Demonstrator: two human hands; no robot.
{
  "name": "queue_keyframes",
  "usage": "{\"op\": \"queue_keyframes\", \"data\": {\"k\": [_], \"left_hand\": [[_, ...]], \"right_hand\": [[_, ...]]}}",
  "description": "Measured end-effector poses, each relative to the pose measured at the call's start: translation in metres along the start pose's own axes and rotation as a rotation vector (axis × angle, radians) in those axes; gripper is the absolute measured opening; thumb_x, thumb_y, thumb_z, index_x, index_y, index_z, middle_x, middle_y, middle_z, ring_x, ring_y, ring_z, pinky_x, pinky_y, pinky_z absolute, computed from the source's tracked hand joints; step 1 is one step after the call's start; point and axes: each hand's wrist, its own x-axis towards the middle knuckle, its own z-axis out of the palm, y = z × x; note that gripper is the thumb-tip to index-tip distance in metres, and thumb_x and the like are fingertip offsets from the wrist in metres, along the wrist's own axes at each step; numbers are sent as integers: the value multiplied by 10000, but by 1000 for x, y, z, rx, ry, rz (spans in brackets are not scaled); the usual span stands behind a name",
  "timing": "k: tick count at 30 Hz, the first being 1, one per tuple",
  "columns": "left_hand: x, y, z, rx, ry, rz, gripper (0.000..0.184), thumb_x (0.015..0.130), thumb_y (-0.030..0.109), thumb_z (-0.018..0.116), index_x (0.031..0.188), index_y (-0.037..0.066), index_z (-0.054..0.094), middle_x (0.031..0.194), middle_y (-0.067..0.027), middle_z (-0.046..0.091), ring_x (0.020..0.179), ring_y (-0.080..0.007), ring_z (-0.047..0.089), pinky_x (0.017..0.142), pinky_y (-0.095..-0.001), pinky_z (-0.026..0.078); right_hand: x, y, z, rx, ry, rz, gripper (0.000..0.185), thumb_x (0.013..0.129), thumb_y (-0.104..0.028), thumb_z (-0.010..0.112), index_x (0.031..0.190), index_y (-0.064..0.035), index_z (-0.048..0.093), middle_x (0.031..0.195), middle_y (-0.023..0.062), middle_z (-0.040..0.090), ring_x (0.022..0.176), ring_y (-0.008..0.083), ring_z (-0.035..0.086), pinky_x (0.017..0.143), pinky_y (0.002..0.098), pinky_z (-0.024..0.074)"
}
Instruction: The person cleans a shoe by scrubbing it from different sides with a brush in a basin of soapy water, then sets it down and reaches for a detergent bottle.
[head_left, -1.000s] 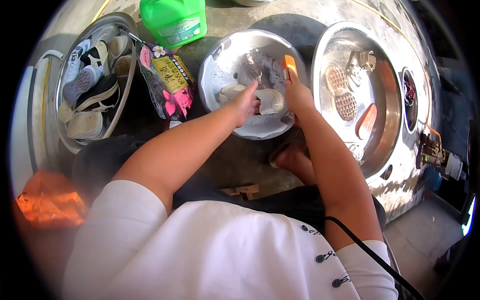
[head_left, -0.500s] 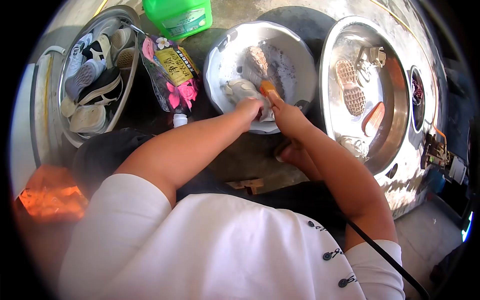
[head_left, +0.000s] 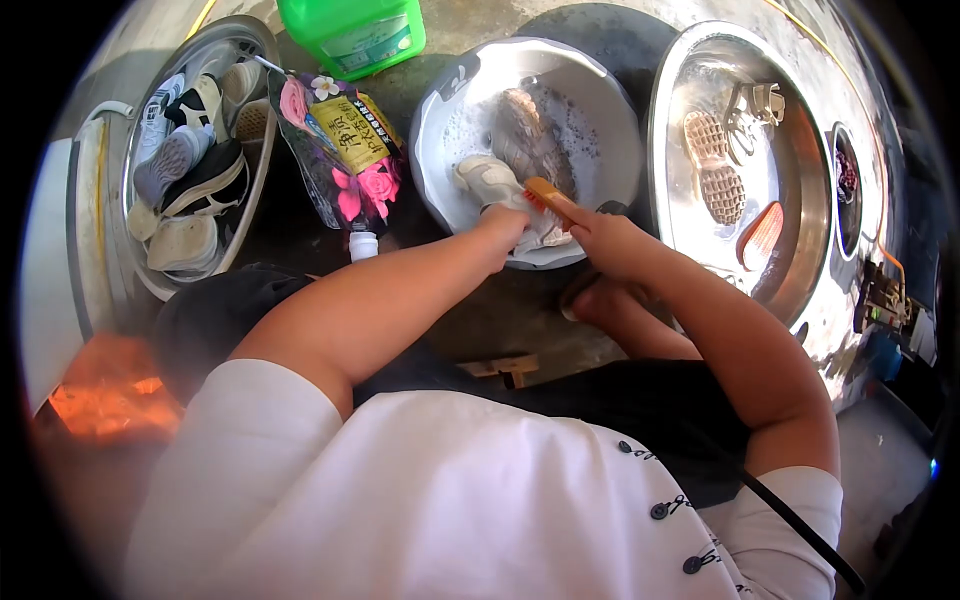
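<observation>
In my left hand [head_left: 506, 228] is a pale shoe [head_left: 488, 182], gripped at its near end and tilted over the near side of a round grey-white basin [head_left: 428, 150]. My right hand [head_left: 606, 242] is closed around a wooden scrubbing brush [head_left: 548, 196] with reddish bristles, which sits against or just beside the shoe's right side. Shadow and my fingers hide the exact contact. Foamy water fills the basin bottom. Another shoe [head_left: 522, 125], with a brownish sole, lies in that water beyond the brush.
At left, an oval metal basin [head_left: 262, 180] holds several shoes. A flowered detergent bag [head_left: 350, 150] with a white cap and a green jug [head_left: 360, 40] stand near it. At right, a large metal basin [head_left: 812, 240] holds shoes and an oval reddish-brown object [head_left: 760, 237].
My right hand and the brush have shifted right and slightly toward me along the shoe. The brush has turned so its bristles show. My left hand stays on the shoe.
</observation>
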Motion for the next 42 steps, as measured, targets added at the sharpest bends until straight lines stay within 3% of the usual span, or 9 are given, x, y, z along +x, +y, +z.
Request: {"op": "queue_keyframes", "data": {"k": [4,11,16,18,26,31,33,39,42], "left_hand": [[-11,10,0,-6,-3,-57,271,766,102,602,961,-82,644,898,-193,650,788,-262,628,681,-400,475],[14,-10,6,-194,24,53,258,786,115,576,949,-75,637,853,-153,638,729,-239,612,622,-379,459],[-6,10,-2,-37,-40,-29,234,780,98,566,943,-57,632,867,-142,632,772,-223,606,655,-358,460],[-4,7,-4,12,-60,-66,216,776,77,556,942,-40,627,884,-129,630,800,-211,604,675,-341,462],[16,-12,-2,-116,-48,-81,315,779,126,578,1014,-82,609,868,-169,623,715,-245,596,628,-377,452],[6,-9,-3,-21,-62,-18,316,780,134,580,1003,-86,620,864,-171,631,731,-245,607,640,-381,458],[8,-10,-5,31,-91,-7,316,782,136,581,1001,-89,622,862,-172,634,736,-245,612,643,-383,461],[19,-14,-5,83,-53,-61,225,785,68,558,969,-42,626,879,-121,633,767,-219,612,687,-347,477],[36,-28,-7,2,-28,38,249,789,74,564,1002,-44,616,894,-130,635,811,-221,622,698,-354,481]], "right_hand": [[-26,14,-4,59,-32,-24,528,977,-236,417,1480,-334,289,1103,255,621,1003,409,613,902,437,460],[71,-8,26,8,101,-58,498,981,-288,411,1469,-318,316,1072,261,631,983,408,620,875,433,472],[-6,23,0,38,42,-163,506,981,-274,410,1463,-379,298,1053,251,641,944,413,629,858,453,481],[-31,20,-12,-38,-109,44,541,983,-230,431,1477,-378,270,1103,225,636,1008,385,622,910,416,468],[63,-14,10,-199,-23,-104,531,984,-276,433,1471,-406,266,1043,248,641,955,400,631,871,441,478],[10,18,-6,-43,-114,-112,527,990,-284,417,1474,-416,254,1052,261,633,958,413,624,876,449,471],[-9,32,-10,-49,-115,-122,486,992,-307,437,1451,-407,315,1051,187,657,959,384,636,858,437,488],[57,-12,-6,-407,-85,-46,471,1000,-335,386,1450,-443,302,1098,168,649,993,345,642,864,419,486],[94,-30,-3,-394,-29,-43,466,1001,-347,366,1451,-447,299,1111,170,648,992,348,642,860,423,484]]}}
